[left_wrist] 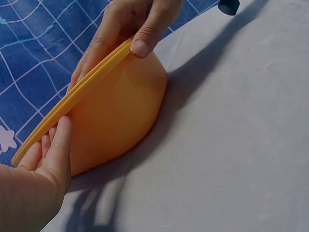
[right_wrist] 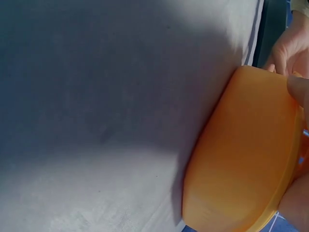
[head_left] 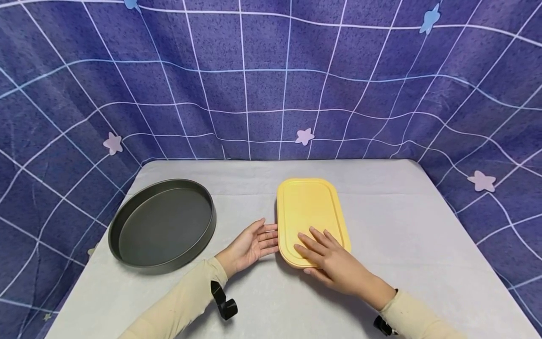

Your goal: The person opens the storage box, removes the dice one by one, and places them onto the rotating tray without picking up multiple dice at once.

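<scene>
Surface [head_left: 406, 235] is white cloth, backed by a blue-purple gridded curtain [head_left: 262, 89] with stars [head_left: 305, 136]. Yellow lidded container [head_left: 312, 209] sits mid-surface, rounded-rectangular, lid [head_left: 311, 193] on; dark round pan [head_left: 165, 226] to your left. Your left grip [head_left: 254, 242]: fingers straight, touching the container's side. Right grip [head_left: 332, 261]: fingers spread on lid, unclamped. Left wrist view shows your right thumb [left_wrist: 145, 41] at the rim [left_wrist: 94, 77] and deep orange-looking walls [left_wrist: 120, 106]; head view mostly hides those.
</scene>
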{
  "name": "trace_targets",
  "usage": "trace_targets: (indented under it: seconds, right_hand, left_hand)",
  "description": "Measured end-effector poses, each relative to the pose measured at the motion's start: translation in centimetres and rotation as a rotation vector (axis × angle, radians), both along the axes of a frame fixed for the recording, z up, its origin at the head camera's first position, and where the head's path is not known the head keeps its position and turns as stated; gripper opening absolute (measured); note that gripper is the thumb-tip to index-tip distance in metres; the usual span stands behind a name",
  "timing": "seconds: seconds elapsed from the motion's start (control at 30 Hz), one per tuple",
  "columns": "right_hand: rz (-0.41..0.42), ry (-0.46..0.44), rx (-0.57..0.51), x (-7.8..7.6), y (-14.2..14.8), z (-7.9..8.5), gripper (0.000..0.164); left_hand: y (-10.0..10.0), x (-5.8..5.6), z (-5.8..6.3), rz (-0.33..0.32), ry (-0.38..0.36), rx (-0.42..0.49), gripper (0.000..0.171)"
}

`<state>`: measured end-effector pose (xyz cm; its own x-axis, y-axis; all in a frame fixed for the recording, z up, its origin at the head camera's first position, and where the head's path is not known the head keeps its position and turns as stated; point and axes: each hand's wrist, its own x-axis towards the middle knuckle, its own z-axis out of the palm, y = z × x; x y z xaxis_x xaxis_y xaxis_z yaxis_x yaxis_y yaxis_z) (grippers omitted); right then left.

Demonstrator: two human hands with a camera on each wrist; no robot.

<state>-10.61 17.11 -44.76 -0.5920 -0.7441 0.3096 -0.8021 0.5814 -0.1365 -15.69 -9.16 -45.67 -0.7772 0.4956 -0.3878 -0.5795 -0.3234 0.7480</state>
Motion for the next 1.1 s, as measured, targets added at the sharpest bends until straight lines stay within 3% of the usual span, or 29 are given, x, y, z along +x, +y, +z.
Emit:
trace_targets:
  seconds: [0.33,0.57,0.87,1.1]
  right_hand:
    - [0.018,0.093,0.016,0.1,0.2,-0.5,0.049]
    - [0.027,0.086,-0.022,0.0,0.3,-0.6,0.045]
    - [0.038,0.043,-0.089,0.0,0.3,-0.7,0.045]
    - [0.049,0.085,-0.139,0.0,0.4,-0.8,0.043]
  left_hand:
    - [0.0,0.0,0.0,-0.007,0.010,0.004,0.058]
    - [0.1,0.0,-0.2,0.008,0.049,-0.032,0.045]
    - [0.7,0.4,-0.1,0.029,0.116,-0.122,0.055]
    - [1.4,0.9,0.1,0.066,0.160,-0.206,0.059]
